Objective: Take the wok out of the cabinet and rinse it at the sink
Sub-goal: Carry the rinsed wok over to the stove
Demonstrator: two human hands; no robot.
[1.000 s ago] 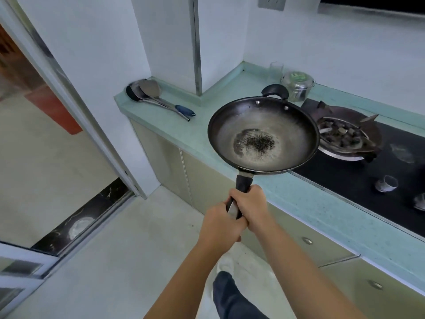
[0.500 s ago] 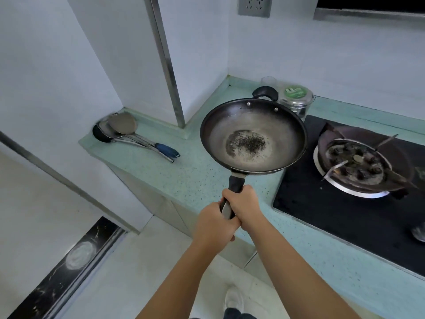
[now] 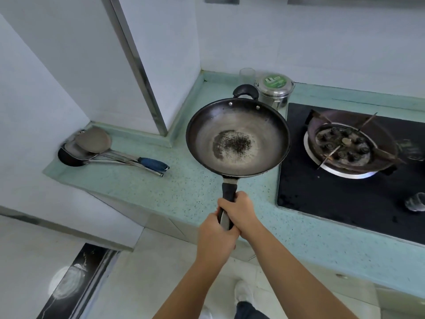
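While both hands clasp its long handle, the wok (image 3: 236, 125) hangs roughly level over the teal countertop (image 3: 184, 189).

Nearer the pan, the right hand (image 3: 241, 212) wraps the black handle (image 3: 228, 192), and the left hand (image 3: 216, 238) curls round the handle's end just behind it — the two hands touch, fingers closed tight on the grip. The bowl faces up, dull grey inside with a dark speckled patch at the middle; its small loop handle (image 3: 245, 90) on the far rim points toward a steel canister (image 3: 273, 93) with a green lid, a clear glass (image 3: 247, 74) just beside it by the wall. To the wok's right lies a black gas hob (image 3: 322, 199) with a rusty burner (image 3: 342, 146) — the pan's rim overlaps the hob's left edge from this angle. Well to the left, ladles and a spatula (image 3: 92, 143) lie stacked in the counter's corner, one with a blue grip.
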